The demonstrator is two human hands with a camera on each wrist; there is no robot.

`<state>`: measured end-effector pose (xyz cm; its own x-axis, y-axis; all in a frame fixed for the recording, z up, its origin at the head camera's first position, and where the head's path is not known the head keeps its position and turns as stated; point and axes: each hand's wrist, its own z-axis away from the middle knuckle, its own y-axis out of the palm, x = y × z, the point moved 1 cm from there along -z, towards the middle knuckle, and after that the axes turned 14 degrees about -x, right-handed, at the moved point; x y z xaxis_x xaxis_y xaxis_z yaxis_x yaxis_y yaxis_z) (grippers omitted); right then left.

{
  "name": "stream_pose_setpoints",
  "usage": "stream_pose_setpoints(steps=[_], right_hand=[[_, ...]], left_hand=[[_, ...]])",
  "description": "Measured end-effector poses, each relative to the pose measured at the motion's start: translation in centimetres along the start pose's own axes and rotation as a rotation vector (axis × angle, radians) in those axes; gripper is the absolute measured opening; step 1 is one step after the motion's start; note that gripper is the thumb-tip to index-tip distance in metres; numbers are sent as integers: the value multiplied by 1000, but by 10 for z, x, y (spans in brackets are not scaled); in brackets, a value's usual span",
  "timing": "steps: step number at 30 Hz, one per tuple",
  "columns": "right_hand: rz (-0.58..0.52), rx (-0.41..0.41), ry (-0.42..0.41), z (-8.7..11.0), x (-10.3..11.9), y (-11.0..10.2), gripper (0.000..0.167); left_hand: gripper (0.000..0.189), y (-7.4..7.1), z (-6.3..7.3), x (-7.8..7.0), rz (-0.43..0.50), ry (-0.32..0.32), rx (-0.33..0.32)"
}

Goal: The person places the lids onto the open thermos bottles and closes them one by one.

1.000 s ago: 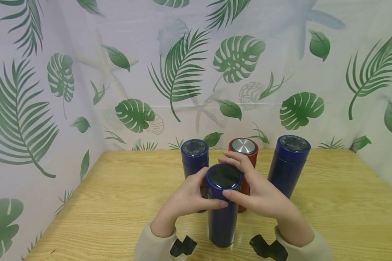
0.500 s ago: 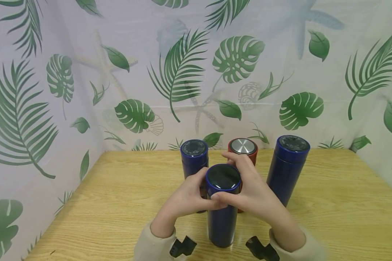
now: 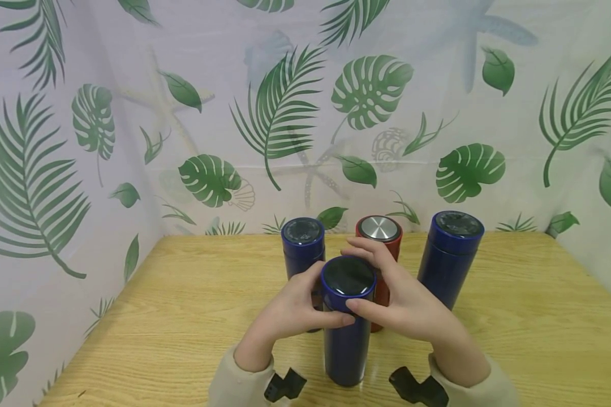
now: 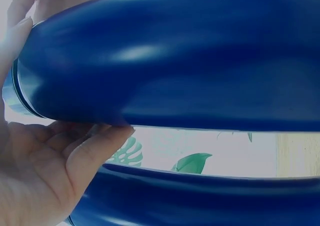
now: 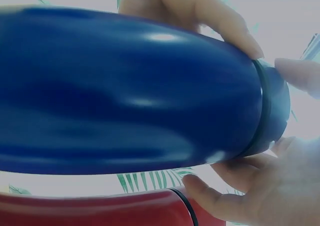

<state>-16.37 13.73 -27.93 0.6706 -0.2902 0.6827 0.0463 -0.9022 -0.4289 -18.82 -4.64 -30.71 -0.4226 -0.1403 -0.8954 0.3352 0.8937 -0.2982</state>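
Upright on the table, a dark blue thermos flask (image 3: 345,353) with a glossy black-topped lid (image 3: 348,276) stands between my hands. My left hand (image 3: 291,305) grips the upper body just beneath the lid, thumb across the front. In the left wrist view the fingers of this hand (image 4: 45,171) curl round the far side. My right hand (image 3: 412,297) holds the lid, its thumb on the near rim and its fingers bent round the back. A dark ring at the seam (image 5: 262,108) shows between lid and body in the right wrist view.
Behind stand another blue flask (image 3: 304,254) at the left, a red flask (image 3: 393,251) with a silver top in the middle, and a blue flask (image 3: 448,265) at the right. The wooden table (image 3: 183,316) meets a leaf-patterned cloth (image 3: 285,186) at the back.
Half a second ago my right hand was turned further left across the lid; now its thumb and wrist have swung back to the right. The left hand and the flask stay put.
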Motion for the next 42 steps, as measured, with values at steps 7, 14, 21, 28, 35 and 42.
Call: stream_pose_setpoints(steps=[7, 14, 21, 28, 35, 42], right_hand=[[53, -77, 77, -1, 2, 3, 77], [172, -160, 102, -1, 2, 9, 85], [129, -113, 64, -1, 0, 4, 78], [-18, -20, -19, -1, -1, -2, 70], [-4, -45, 5, -1, -1, -1, 72], [140, -158, 57, -2, -1, 6, 81]], left_hand=[[57, 0, 0, 1, 17, 5, 16], [53, 0, 0, 1, 16, 20, 14], [55, 1, 0, 1, 36, 25, 25], [58, 0, 0, 3, 64, 17, 32], [58, -2, 0, 4, 80, 15, 38], [55, -3, 0, 3, 85, 10, 39]])
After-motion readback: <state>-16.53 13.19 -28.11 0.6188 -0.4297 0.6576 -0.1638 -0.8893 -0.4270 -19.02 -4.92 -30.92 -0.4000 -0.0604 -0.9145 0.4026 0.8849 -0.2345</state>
